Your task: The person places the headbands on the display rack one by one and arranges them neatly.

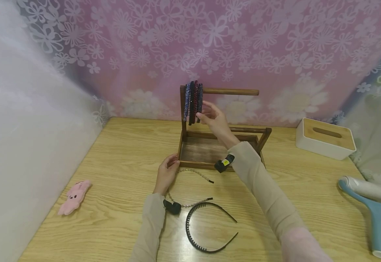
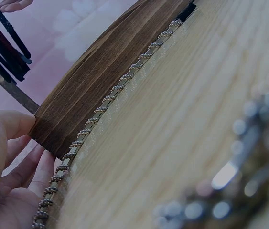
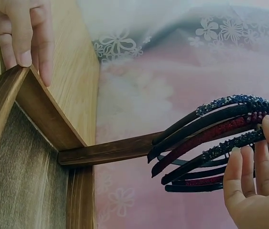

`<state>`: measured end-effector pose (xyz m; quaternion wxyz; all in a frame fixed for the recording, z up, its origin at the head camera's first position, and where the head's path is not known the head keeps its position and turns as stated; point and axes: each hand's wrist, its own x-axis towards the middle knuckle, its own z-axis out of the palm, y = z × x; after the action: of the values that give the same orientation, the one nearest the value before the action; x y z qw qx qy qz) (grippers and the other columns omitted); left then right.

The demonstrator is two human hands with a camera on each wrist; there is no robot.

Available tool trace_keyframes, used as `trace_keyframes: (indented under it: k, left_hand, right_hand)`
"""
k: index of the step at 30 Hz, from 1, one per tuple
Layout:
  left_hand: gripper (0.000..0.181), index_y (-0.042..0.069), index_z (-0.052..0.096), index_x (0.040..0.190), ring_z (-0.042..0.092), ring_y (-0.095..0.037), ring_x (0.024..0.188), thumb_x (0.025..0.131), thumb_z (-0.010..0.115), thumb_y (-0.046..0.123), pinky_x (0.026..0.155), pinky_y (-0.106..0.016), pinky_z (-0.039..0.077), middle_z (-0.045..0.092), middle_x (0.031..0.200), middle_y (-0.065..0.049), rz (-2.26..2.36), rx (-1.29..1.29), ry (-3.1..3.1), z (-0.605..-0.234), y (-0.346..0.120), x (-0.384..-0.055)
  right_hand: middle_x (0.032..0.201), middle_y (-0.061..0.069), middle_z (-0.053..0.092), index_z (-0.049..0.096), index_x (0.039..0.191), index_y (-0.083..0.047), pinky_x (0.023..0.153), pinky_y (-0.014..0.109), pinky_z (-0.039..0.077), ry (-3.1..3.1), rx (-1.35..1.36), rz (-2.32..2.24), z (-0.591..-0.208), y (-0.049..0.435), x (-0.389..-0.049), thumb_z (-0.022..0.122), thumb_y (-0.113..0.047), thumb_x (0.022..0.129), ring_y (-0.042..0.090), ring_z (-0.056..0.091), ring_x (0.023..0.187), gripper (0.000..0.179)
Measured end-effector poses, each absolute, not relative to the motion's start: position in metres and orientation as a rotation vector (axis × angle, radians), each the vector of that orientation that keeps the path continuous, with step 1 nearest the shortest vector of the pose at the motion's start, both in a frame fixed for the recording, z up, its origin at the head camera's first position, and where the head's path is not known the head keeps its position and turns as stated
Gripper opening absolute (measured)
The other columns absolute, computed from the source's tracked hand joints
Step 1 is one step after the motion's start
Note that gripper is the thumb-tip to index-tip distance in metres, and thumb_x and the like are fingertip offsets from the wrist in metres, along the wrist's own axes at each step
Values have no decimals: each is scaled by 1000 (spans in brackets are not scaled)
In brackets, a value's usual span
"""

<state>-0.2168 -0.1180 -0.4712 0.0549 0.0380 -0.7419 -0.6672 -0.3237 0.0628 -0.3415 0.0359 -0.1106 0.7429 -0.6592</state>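
Observation:
Several headbands (image 1: pixel 191 103) hang side by side at the left end of the upper rod of a wooden stand (image 1: pixel 183 164). My right hand (image 1: pixel 214 118) pinches the outermost one, a dark headband with blue glittering beads (image 3: pixel 215 150), between thumb and fingers. Beside it hang a dark red headband (image 3: pixel 187 145) and a blue-beaded one (image 1: pixel 187 103). Down at the tray's front left corner, my left hand (image 1: pixel 167 174) grips the wood, thumb on one side and fingers on the other. Just in front of the tray lies a thin beaded headband (image 2: pixel 101 109), partly hidden by the left hand and wrist.
Nearer to me lies a black toothed headband (image 1: pixel 188 225). A pink plush toy (image 1: pixel 75 197) is at the left. On the right stand a white tissue box (image 1: pixel 321 145) with a wooden lid and a blue-handled lint roller (image 1: pixel 375 214). A floral curtain (image 1: pixel 164 47) hangs behind the table.

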Motion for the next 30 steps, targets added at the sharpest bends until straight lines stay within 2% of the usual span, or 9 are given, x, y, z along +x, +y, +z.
trace_keyframes:
  k: [8,14,16,18,23,25,27,30]
  left_hand:
    - [39,-3,53,135,53,-36,124,98,57,8,109,-46,44,57,132,-24,-2028,135,-2248,-501,-120,-233]
    - [36,2,56,133,56,-31,122,98,58,11,106,-42,47,60,130,-19,-1994,147,-2250,-508,-120,-234]
    - [36,3,57,132,57,-30,121,97,59,11,106,-41,47,61,129,-18,-1995,149,-2251,-508,-120,-235]
    - [35,3,58,132,57,-30,121,97,59,11,106,-41,47,61,128,-17,-1995,151,-2249,-508,-120,-235]
    - [34,3,58,130,57,-30,120,97,59,11,105,-42,48,62,128,-18,-1991,152,-2242,-508,-121,-235]
    - [34,2,58,130,57,-31,120,97,59,10,105,-42,48,62,128,-18,-1992,150,-2239,-508,-120,-235]
    - [35,1,58,130,57,-31,119,97,59,10,105,-42,48,62,127,-19,-1988,146,-2237,-508,-120,-235]
    - [35,2,59,130,57,-31,119,97,59,10,105,-42,47,62,127,-19,-1994,158,-2233,-507,-120,-235]
  right_hand:
    - [129,15,54,42,146,-12,101,46,50,2284,-384,-2042,-349,65,-324,63,-10,95,12,57,101,56]
    - [133,21,53,41,147,-10,90,29,54,2262,-387,-2041,-359,73,-318,61,-11,96,9,57,97,54]
    - [133,20,54,42,147,-11,85,24,55,2251,-366,-2034,-363,76,-315,61,-12,97,7,58,94,54]
    - [131,17,55,43,146,-11,86,26,56,2230,-347,-2040,-367,79,-310,62,-12,96,7,58,91,53]
    - [117,0,59,45,145,-11,89,31,56,2195,-356,-2035,-381,88,-293,62,-14,96,5,60,92,51]
    - [112,-5,59,45,144,-9,88,30,56,2194,-371,-2022,-390,93,-285,61,-14,97,4,60,92,50]
    - [110,-4,59,47,142,-6,85,30,57,2196,-401,-2010,-399,97,-277,61,-13,97,4,60,89,48]
    - [112,7,59,50,139,-4,81,30,57,2227,-438,-1966,-413,102,-263,61,-13,97,6,60,84,45]
